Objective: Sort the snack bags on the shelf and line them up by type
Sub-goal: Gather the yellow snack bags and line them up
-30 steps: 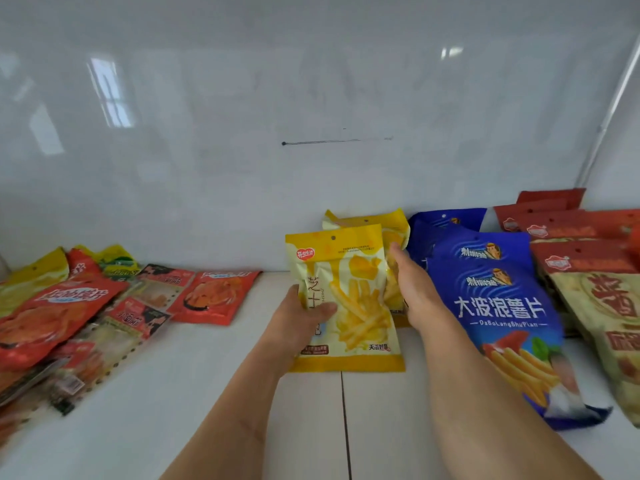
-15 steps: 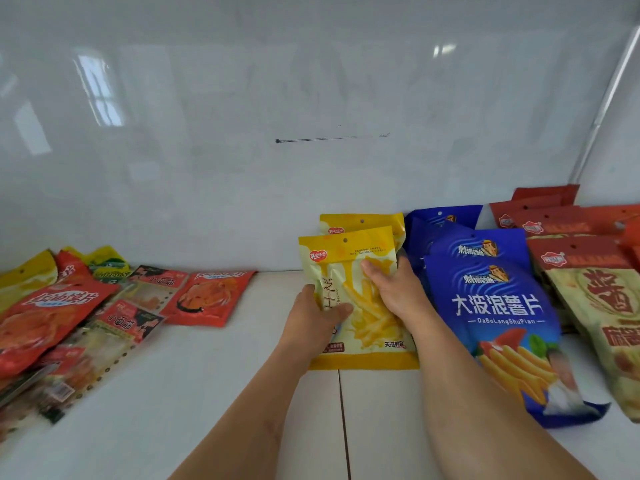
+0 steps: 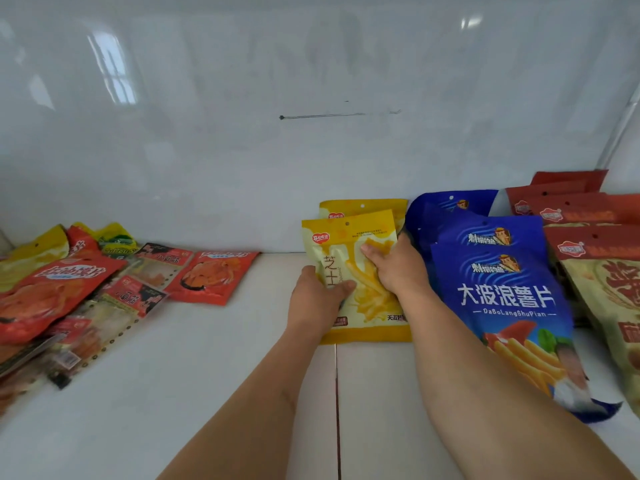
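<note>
**Open shelf in the middle, bags crowding both sides**

Wide bare stretch of white shelf (image 3: 214, 368) between the loose pile of red and yellow bags (image 3: 69, 296) on the left and the front yellow bag (image 3: 349, 258) at centre. Passage there open up to the back wall (image 3: 242, 150). Right of centre blocked: blue bags (image 3: 505, 292) just beside the yellow ones, overlapping forward, then red-topped bags (image 3: 595, 244) packed against them. Both forearms across the near middle.
</note>
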Tool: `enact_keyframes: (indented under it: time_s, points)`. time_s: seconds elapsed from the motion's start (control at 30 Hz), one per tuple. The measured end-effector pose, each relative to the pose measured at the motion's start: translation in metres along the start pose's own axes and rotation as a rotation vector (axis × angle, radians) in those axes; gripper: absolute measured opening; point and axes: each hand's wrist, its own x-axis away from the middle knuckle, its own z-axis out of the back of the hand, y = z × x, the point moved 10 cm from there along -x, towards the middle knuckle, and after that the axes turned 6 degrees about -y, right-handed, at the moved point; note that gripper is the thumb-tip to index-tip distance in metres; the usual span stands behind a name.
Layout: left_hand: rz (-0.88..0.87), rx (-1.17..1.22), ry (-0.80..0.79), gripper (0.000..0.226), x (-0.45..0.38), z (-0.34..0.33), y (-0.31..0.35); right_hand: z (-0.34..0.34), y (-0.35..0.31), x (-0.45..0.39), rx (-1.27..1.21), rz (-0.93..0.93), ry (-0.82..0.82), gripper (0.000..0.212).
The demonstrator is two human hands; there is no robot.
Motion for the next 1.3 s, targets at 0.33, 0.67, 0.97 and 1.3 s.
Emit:
enact_keyframes:
  time_s: [0.33, 0.67, 0.97, 1.3]
  points:
    - [0.022, -0.069, 0.052, 0.078, 0.015, 0.021, 0.003, 0.007, -0.044, 0.030, 0.404, 0.114, 0.116, 0.077]
    - [-0.089, -0.645, 0.257, 0.036, 0.048, 0.129, -0.007, -0.084, -0.128, 0.089, 0.629, 0.462, -0.010, 0.034]
    - [-0.274, -1.096, 0.366, 0.028, 0.094, 0.261, -0.036, -0.201, -0.204, 0.174, 0.680, 0.587, -0.094, 0.028]
    - [-0.229, -1.063, 0.392, 0.030, 0.130, 0.392, -0.089, -0.296, -0.296, 0.246, 0.573, 0.642, -0.160, 0.028]
